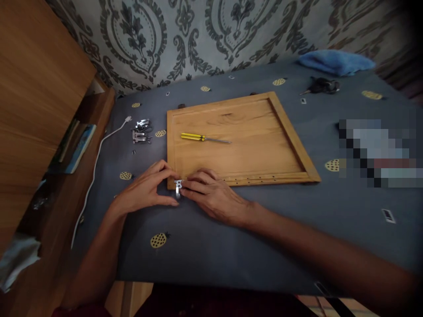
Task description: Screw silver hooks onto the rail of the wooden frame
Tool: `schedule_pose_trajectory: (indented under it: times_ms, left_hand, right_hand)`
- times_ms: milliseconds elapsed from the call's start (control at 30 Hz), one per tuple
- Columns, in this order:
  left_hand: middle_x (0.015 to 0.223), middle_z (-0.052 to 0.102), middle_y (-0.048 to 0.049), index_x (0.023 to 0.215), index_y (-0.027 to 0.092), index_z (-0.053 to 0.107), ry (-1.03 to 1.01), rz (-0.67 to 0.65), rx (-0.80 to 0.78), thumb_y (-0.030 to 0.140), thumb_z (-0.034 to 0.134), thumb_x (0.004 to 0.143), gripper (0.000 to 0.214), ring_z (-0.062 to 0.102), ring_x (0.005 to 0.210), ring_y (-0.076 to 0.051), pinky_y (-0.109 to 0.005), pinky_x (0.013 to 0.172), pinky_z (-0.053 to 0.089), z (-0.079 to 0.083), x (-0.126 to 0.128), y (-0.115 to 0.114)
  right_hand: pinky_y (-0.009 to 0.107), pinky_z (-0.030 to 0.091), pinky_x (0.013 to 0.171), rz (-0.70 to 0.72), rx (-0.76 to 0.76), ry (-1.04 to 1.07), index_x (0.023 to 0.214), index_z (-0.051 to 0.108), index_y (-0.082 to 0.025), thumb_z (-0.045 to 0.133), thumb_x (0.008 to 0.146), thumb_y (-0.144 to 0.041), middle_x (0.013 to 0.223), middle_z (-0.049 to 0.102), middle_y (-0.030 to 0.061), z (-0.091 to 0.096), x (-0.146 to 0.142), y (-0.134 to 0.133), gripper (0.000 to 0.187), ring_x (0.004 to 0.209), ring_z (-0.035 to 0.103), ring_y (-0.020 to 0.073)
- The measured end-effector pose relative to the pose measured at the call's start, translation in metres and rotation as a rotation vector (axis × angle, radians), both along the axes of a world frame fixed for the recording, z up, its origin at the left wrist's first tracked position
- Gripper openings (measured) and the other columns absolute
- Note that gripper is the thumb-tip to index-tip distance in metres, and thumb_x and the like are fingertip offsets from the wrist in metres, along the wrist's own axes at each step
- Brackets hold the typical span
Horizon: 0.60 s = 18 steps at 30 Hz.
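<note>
A metal cabinet hinge (179, 186) sits at the near left corner of a wooden cabinet door (228, 119), its arm jutting past the door's edge. My right hand (214, 193) has its fingers closed against the hinge's right side. On the other side, my left hand (145, 187) is open, with thumb and forefinger apart around the hinge and the forefinger at the door's corner. A yellow-handled screwdriver (194, 137) lies on the door panel. Along the near rail of the door run several small dark holes (248, 181).
More hinges (142, 132) lie in a heap left of the door, with small screws (134, 152) close by. A white cable (97, 163) runs down the left side. Farther off are a blue cloth (337, 61) and a dark object (322, 86). A wooden cabinet (42, 66) borders the left.
</note>
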<state>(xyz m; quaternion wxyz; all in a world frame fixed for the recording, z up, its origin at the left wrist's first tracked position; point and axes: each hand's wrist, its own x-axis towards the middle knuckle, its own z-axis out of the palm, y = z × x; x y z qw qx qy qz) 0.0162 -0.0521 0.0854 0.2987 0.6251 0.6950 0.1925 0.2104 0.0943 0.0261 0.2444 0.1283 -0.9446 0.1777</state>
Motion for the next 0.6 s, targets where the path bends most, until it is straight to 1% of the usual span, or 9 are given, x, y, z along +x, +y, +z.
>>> schedule_pose_trajectory:
  times_ms: [200,300,467,600]
  left_hand:
    - [0.110,0.051,-0.0024,0.110,0.024,0.059,0.076,-0.039,0.008,0.043,0.077,0.084,0.037,0.053,0.107,-0.023,-0.039,0.093,0.046,0.0000,0.0004,0.0007]
    - [0.109,0.052,-0.0025,0.107,0.024,0.059,0.075,-0.042,0.018,0.041,0.074,0.086,0.031,0.053,0.106,-0.023,-0.038,0.091,0.046,0.0011,0.0014,0.0010]
    - [0.108,0.053,-0.0027,0.106,0.024,0.059,0.077,-0.030,0.014,0.039,0.075,0.085,0.030,0.054,0.105,-0.024,-0.039,0.090,0.046,0.0019,0.0028,0.0018]
    - [0.107,0.053,-0.0022,0.104,0.023,0.060,0.062,-0.025,0.021,0.039,0.076,0.084,0.030,0.055,0.104,-0.023,-0.037,0.089,0.047,0.0022,0.0033,0.0025]
  right_hand:
    - [0.044,0.043,0.100,-0.001,0.000,-0.023,0.123,0.066,-0.015,0.047,0.100,-0.013,0.119,0.072,0.0073,-0.0006,0.0005,-0.0001,0.030,0.110,0.055,0.0241]
    - [0.045,0.044,0.099,0.000,-0.008,-0.016,0.122,0.067,-0.013,0.046,0.100,-0.013,0.118,0.073,0.0087,0.0001,0.0007,-0.0005,0.030,0.110,0.054,0.0243]
    - [0.044,0.043,0.099,0.001,0.002,0.003,0.120,0.067,-0.012,0.046,0.100,-0.012,0.116,0.073,0.0074,0.0005,0.0007,0.0002,0.029,0.108,0.055,0.0246]
    - [0.043,0.042,0.099,-0.002,0.004,0.011,0.119,0.067,-0.012,0.047,0.100,-0.012,0.115,0.073,0.0065,0.0004,0.0006,0.0000,0.028,0.108,0.055,0.0250]
